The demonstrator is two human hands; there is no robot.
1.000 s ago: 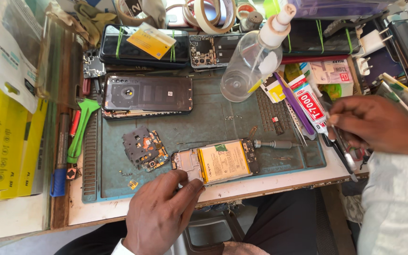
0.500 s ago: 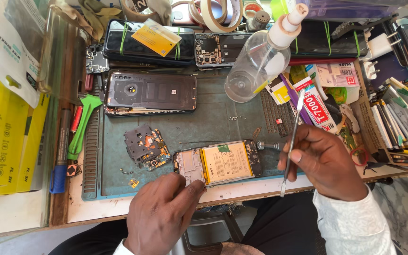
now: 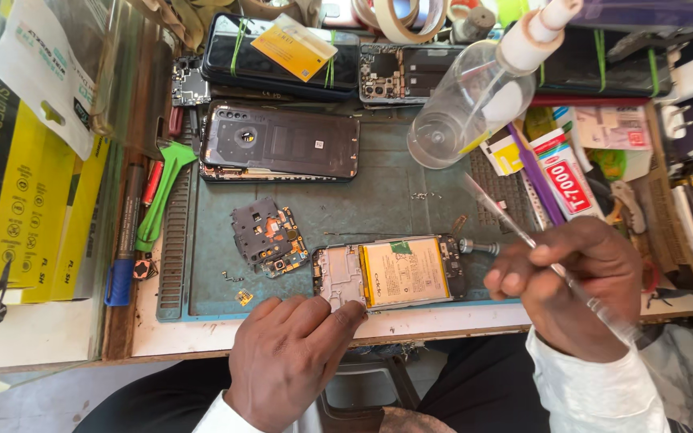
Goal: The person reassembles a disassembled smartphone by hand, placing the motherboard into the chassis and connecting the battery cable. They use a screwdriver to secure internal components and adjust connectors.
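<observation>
The opened smartphone with its yellow-labelled battery exposed [image 3: 391, 273] lies flat at the near edge of the teal rubber work mat [image 3: 378, 204]; its back is already off, and a dark rear cover [image 3: 281, 142] rests face down farther up the mat; a small dark circuit board [image 3: 268, 236] sits apart to the left of the phone, so the strip-down looks well advanced, while the battery is still seated in the frame and nothing appears refitted; the left hand [image 3: 286, 357] presses fingertips on the phone's lower left corner, holding nothing; the right hand [image 3: 575, 285] is closed round slim metal tweezers [image 3: 515, 224], tips raised above the mat beside the phone's right end, not touching it.
</observation>
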